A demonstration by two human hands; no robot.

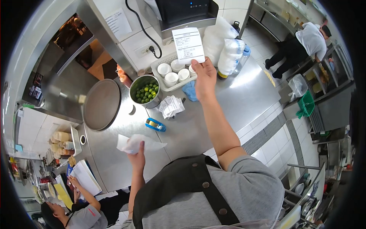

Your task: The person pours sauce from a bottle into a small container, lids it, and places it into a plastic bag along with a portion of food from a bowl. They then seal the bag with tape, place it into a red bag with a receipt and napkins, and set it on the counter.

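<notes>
My right hand (204, 78) reaches forward, with thumb and fingers pinching the lower edge of a printed receipt (188, 45) just below a black printer (187, 13). In my left hand (137, 158) is a crumpled white paper (139, 143), held over the steel counter (152, 168). Behind the receipt sits a white basket (167, 88) with small white cups (171, 78). A blue cloth (189, 91) lies beside my right wrist. Nearer to me are a pile of receipts (171, 106) and a blue tape dispenser (155, 124).
A metal pot of green limes (146, 93) and a round brown tray (102, 104) stand at left. Wrapped white containers (230, 57) and a bottle (242, 59) stand at right. One person (82, 217) handles papers at lower left; another person (305, 42) bends at upper right.
</notes>
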